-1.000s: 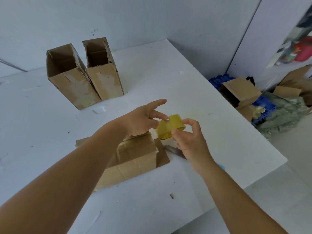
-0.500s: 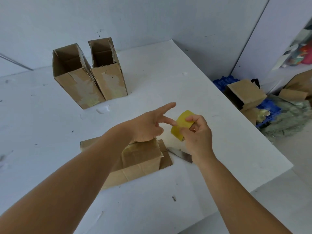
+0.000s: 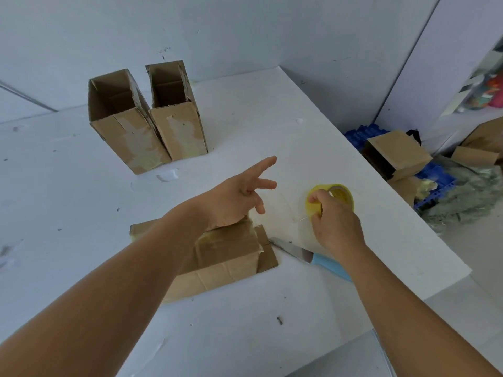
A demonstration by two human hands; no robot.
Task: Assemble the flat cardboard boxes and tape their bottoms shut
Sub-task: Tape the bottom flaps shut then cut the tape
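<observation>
My right hand (image 3: 334,224) grips a yellow tape roll (image 3: 340,193) just above the white table (image 3: 272,118). My left hand (image 3: 234,197) hovers to its left, index and middle fingers stretched out, lower fingers pinching the end of a faint clear tape strip (image 3: 285,213) that spans between the hands. Under my left wrist a cardboard box (image 3: 226,257) lies on its side with its bottom flaps toward the right. Two assembled boxes (image 3: 128,131) (image 3: 179,126) stand upright side by side at the back.
A knife (image 3: 294,251) with a light blue handle lies on the table beside the lying box, partly under my right wrist. Off the table's right edge, on the floor, are more cardboard boxes (image 3: 397,153), a blue crate (image 3: 432,175) and crumpled wrapping.
The hands were together picking at the roll. They have since drawn apart: the right hand carried the roll right and down toward the table, with tape stretched out between them.
</observation>
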